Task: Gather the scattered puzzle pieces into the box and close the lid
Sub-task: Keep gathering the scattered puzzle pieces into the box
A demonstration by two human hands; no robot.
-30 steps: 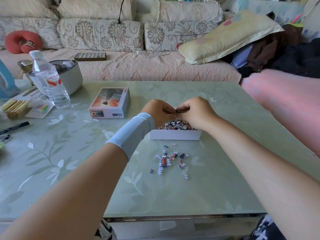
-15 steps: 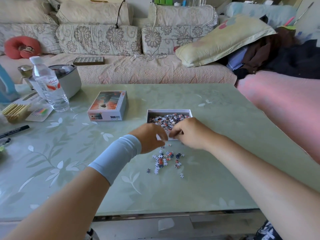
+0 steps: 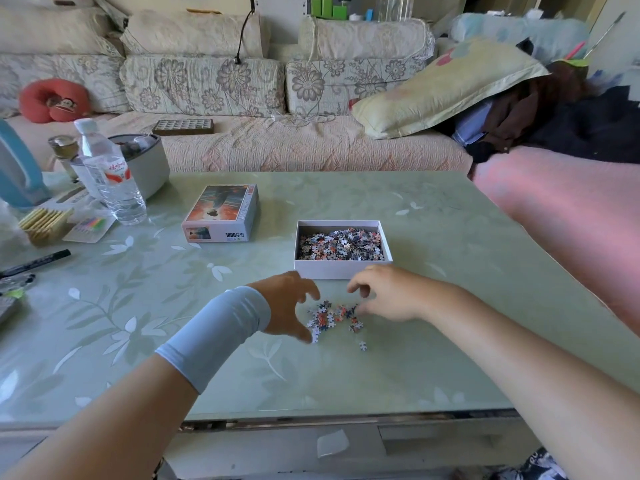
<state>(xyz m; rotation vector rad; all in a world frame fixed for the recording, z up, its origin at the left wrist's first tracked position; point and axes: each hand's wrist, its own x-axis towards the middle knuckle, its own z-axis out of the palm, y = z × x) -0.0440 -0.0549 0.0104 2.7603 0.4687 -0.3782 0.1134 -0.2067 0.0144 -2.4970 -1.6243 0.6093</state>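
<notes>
Left hand and right hand, back from the box, bracket the loose pieces, spread and empty: another scoop due.

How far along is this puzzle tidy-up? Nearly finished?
Mostly done: the open box already holds a heap of pieces. In hand: the left hand and right hand cup either side of a small loose pile on the table, with nothing lifted yet. Left to do: that pile, one stray piece nearer the person, then the lid, lying left of the box, must go on.
</notes>
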